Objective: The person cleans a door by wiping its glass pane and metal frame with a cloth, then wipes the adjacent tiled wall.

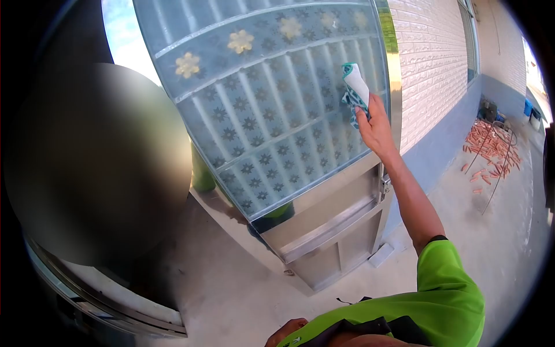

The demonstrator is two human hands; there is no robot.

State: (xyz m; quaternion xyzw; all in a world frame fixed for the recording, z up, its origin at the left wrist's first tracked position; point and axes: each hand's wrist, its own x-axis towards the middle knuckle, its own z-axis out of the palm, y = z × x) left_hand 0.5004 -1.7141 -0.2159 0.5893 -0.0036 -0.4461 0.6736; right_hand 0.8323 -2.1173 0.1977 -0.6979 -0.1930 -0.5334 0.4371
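Note:
My right hand [377, 128] is raised with its fingers closed on a folded cloth [357, 87], white with a green patterned edge. It holds the cloth against or close to the patterned glass [272, 115] of a metal-framed door; the exact contact cannot be told. Dark flower shapes and a row of yellowish flowers decorate the glass, with pale bars showing through. Beneath the pane is the door's metal lower panel [341, 231]. Low in the view, my left hand [288, 331] shows only partly beside my green shirt, its fingers hidden.
A latch [386, 184] sits on the door's right edge, and a pale block [381, 254] lies at its foot. White brick wall [428, 63] runs to the right. Reddish pieces [491, 147] are scattered on the concrete floor [451, 231]. A large blur covers the left side.

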